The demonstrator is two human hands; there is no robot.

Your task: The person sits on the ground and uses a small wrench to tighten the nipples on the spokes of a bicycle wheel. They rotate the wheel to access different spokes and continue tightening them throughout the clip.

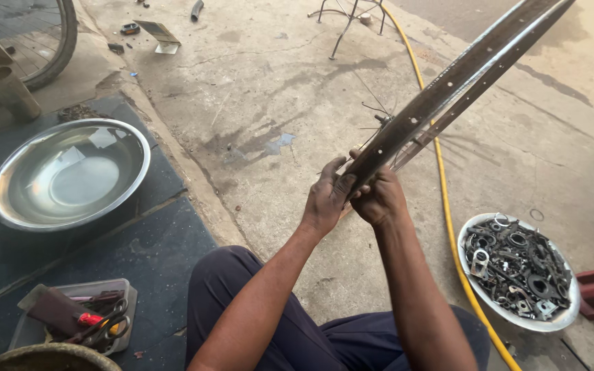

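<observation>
- Steel basin (70, 173) of water sits at nine o'clock from the hands.
- Left hand (326, 200) and right hand (378, 199), fingers wrapped on the bicycle rim (448, 86) slanting toward one o'clock; apparently inspecting, next needing careful rotation.
- Parts dish (520, 271) lies at four o'clock.

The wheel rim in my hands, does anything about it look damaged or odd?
Yes. The wheel rim held by both hands, left hand and right hand, looks bare and tyreless, with loose spokes sticking out unevenly.

A steel basin (70, 173) of water sits on dark slabs; a yellow hose (448, 206) crosses concrete beside a plate of metal parts (520, 271).
</observation>
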